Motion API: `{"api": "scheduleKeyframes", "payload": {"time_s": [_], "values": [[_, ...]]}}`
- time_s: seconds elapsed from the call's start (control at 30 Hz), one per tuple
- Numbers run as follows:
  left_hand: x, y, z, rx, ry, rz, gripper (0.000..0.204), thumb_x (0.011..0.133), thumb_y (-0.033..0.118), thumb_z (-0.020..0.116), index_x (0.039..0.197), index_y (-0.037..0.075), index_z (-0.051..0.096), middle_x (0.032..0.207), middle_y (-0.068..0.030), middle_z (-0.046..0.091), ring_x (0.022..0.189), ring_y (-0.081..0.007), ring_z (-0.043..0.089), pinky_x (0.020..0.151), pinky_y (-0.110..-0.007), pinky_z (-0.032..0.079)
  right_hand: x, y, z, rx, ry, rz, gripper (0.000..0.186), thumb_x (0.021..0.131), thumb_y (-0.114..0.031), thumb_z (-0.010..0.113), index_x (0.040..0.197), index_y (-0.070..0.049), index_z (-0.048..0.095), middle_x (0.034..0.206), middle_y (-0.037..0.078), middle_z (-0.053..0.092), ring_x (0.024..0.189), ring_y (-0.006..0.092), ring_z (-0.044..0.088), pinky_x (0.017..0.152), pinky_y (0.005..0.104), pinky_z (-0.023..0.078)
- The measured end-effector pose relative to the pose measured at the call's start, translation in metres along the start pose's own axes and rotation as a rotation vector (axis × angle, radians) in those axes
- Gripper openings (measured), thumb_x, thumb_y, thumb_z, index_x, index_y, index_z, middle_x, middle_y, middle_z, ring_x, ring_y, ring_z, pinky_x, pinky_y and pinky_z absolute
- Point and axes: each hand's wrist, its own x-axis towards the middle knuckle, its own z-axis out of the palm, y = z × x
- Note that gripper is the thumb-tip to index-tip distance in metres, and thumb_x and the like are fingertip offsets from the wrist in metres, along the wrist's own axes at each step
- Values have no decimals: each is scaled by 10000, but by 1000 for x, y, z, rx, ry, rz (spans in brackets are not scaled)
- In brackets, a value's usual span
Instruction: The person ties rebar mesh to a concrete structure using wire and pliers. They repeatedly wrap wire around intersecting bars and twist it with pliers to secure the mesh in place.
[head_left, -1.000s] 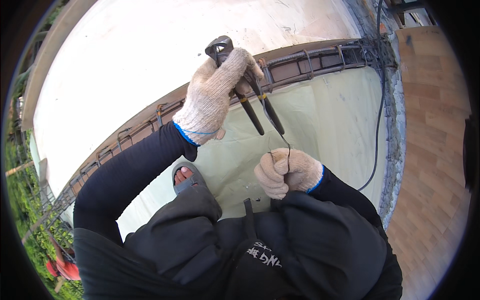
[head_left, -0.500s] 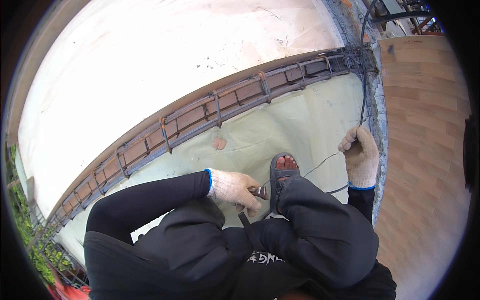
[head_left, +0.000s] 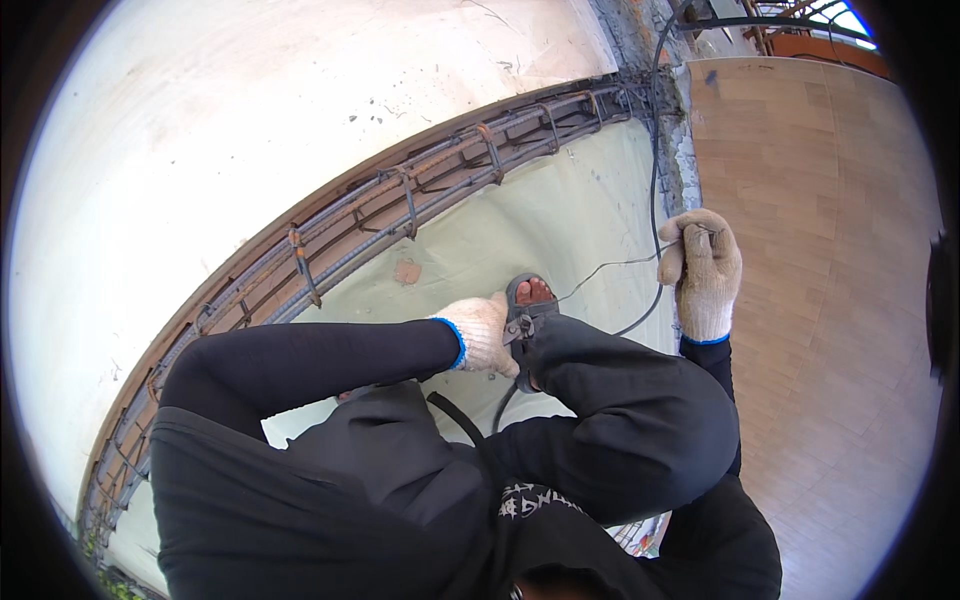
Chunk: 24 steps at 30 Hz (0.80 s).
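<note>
My left hand (head_left: 480,335), in a cream knit glove with blue cuff, grips the pliers (head_left: 520,328), whose metal head lies against the sandal on my foot (head_left: 535,292); most of the tool is hidden. Out to the right, at the edge of the concrete strip, my right hand (head_left: 705,270) is closed on a thin wire (head_left: 620,262) that runs back toward that foot. A black cable (head_left: 655,160) curves behind the wire and down under my leg.
A rebar cage (head_left: 410,200) crosses diagonally between a large white board (head_left: 230,100) and pale green sheeting (head_left: 470,230). A rough concrete strip (head_left: 680,130) divides these from wood-patterned boards (head_left: 810,280) on the right. More steel and a black hose (head_left: 780,22) are at top right.
From upper middle, my left hand has come down beside my foot with the pliers. My right hand has risen and moved rightward with the wire. My foot now shows near the middle.
</note>
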Motion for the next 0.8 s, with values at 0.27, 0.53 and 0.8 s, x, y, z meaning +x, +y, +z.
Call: {"api": "scheduleKeyframes", "payload": {"time_s": [0.27,0.53,0.8], "values": [[31,6,2,-682,-60,248,487,930,253,833,1285,-35,664,982,-57,696,770,-140,627,680,-331,507,-15,-83,-20,99,122,-295,225,1209,-193,513,1226,-2,629,930,76,661,696,128,583,697,324,577],[30,11,5,-952,73,210,537,956,284,859,1351,-43,697,905,-39,653,737,-81,551,665,-280,485,-38,-88,-46,187,21,-10,232,1209,-268,542,1234,-56,633,853,14,555,665,102,468,621,291,429],[43,-43,9,-949,211,-72,447,1078,388,719,1230,-32,700,1074,-88,764,811,-79,621,682,-292,543,-6,-14,-77,-68,534,-148,272,1193,-248,558,1249,-2,658,823,3,567,612,78,448,567,260,352]]}}
